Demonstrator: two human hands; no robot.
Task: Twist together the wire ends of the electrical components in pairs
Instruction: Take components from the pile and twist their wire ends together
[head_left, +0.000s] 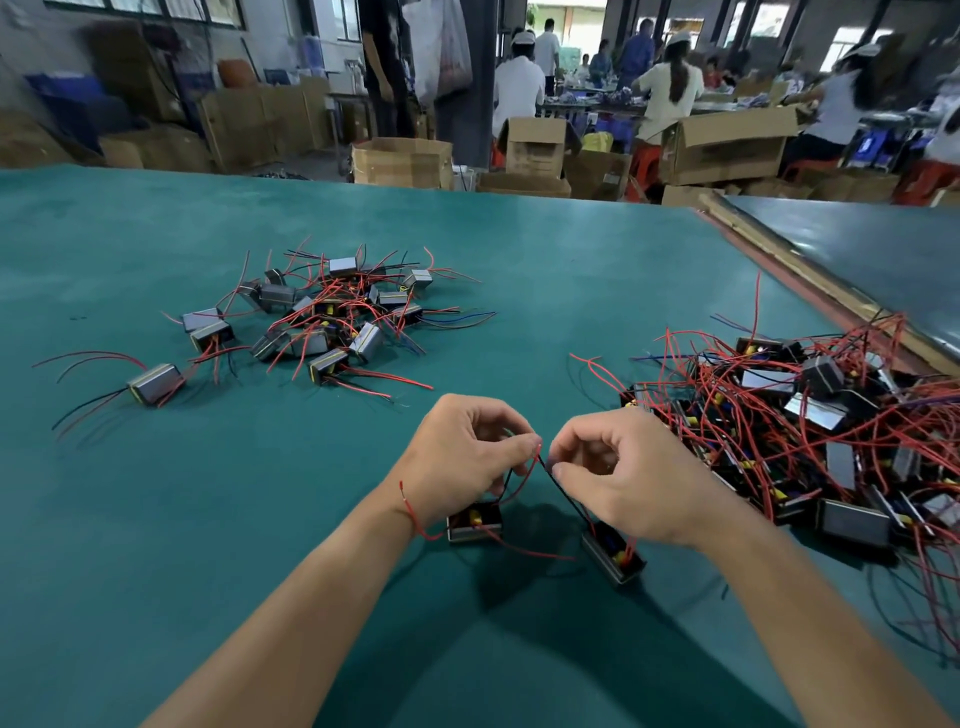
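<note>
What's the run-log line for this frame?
left hand: pinches red wire | right hand: pinches black wire | wire ends meet between hands

Cardboard boxes (402, 163) and workers (670, 88) beyond the green table (156, 519).

We see a tabletop (208, 519) covered in a matt teal sheet with a fine grain, felt or rubber, we cannot tell which. The near component (474, 522) and the second component (613, 558) have grey metal shells with a dull sheen. Their wires (566, 493) wear smooth red and black plastic insulation. A thin red thread (410, 506) circles 1 wrist. The boxes (402, 163) behind are matt brown cardboard.
</note>
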